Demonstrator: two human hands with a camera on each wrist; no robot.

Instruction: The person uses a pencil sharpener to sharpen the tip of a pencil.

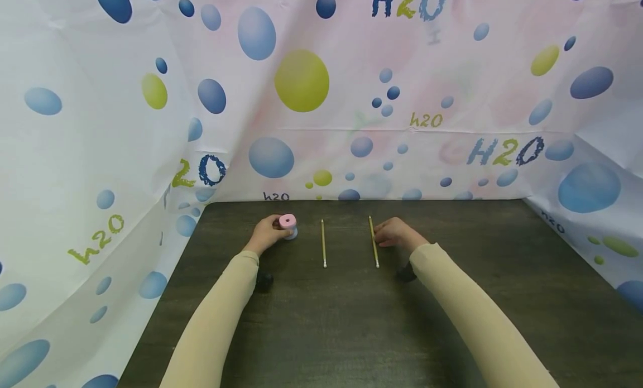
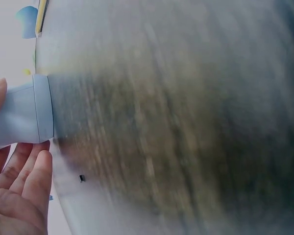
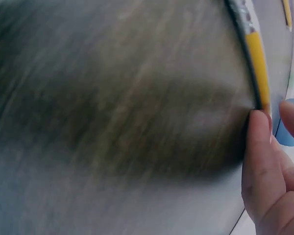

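Left hand (image 1: 264, 234) grips container (image 1: 288, 223), upright on surface (image 1: 326, 326). Right hand (image 1: 398, 234), thumb apart, fingertips touching right pencil (image 1: 375, 254). Left pencil (image 1: 324, 244) between hands. Risk: uneven fingertip push could roll right pencil.

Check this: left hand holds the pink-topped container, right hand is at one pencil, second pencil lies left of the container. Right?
One error: the second pencil lies to the right of the pink-topped container, between it and the other pencil; the head view shows it. The rest stands.
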